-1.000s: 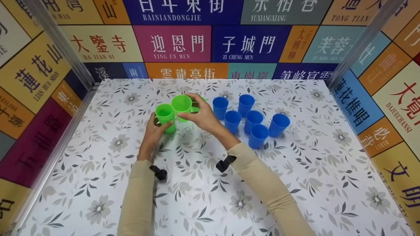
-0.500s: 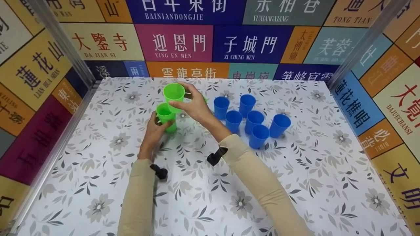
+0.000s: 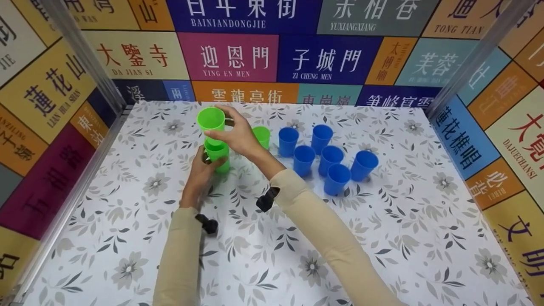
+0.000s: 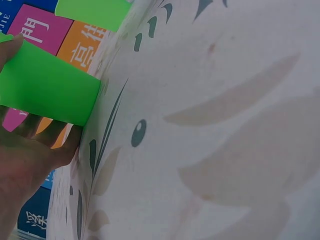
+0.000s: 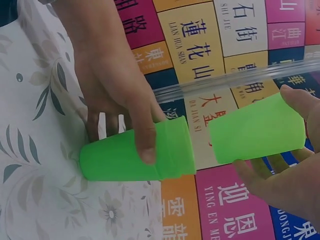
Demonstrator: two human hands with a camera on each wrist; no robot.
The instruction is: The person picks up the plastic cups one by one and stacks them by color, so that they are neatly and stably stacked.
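My left hand (image 3: pixel 199 172) grips a stack of nested green cups (image 3: pixel 217 149) standing upright on the table; in the right wrist view its doubled rims (image 5: pixel 175 147) show. Just above the stack, my right hand (image 3: pixel 240 132) holds one more green cup (image 3: pixel 211 119) between thumb and fingers, its mouth upward. A gap separates this cup's base from the stack's rim in the right wrist view. Behind my right hand stands another green cup (image 3: pixel 262 137), partly hidden. The left wrist view shows the lower part of the gripped green stack (image 4: pixel 50 85) close to the table surface.
Several blue cups stand upright in a loose group to the right, among them a front one (image 3: pixel 337 179) and one set apart at the right (image 3: pixel 364 165). A floral cloth (image 3: pixel 255 259) covers the table. Printed panels (image 3: pixel 229 55) wall its back and sides.
My right hand has lifted its green cup and carried it left, from beside the stack to over it. The left hand and stack stay put. The green cup behind is more exposed.
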